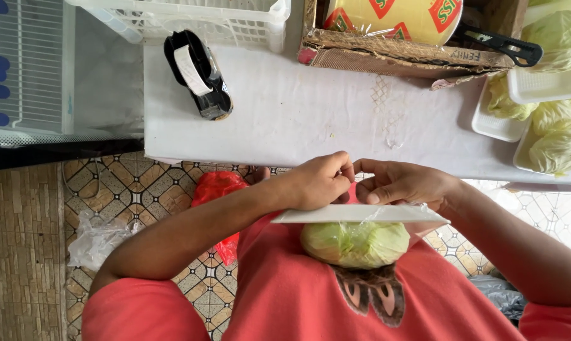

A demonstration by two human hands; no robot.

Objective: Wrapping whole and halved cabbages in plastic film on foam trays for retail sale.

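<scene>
Cabbage (355,243), pale green, wrapped in clear film, seated in a white foam tray (361,215) turned on its side and pressed against the person's red shirt (285,297), just off the near edge of the white-covered table (285,107). Left hand (317,183): curled, fingertips pinched together at the tray's upper back, apparently gripping a fold of film, though the film itself is hard to make out there. Right hand (402,183): likewise curled, thumb and forefinger closed toward the left hand's fingertips, the two hands touching or nearly so. On the table: black tape dispenser (200,76) with a white roll, far left; white plastic basket (190,19) at the far edge; cardboard box (399,53) holding a yellow roll; black utility knife (500,44) resting on the box's corner. Right side: more foam trays of cabbage pieces (551,132). Floor: patterned tile, with a red plastic bag (219,189) and a clear bag (96,237).
</scene>
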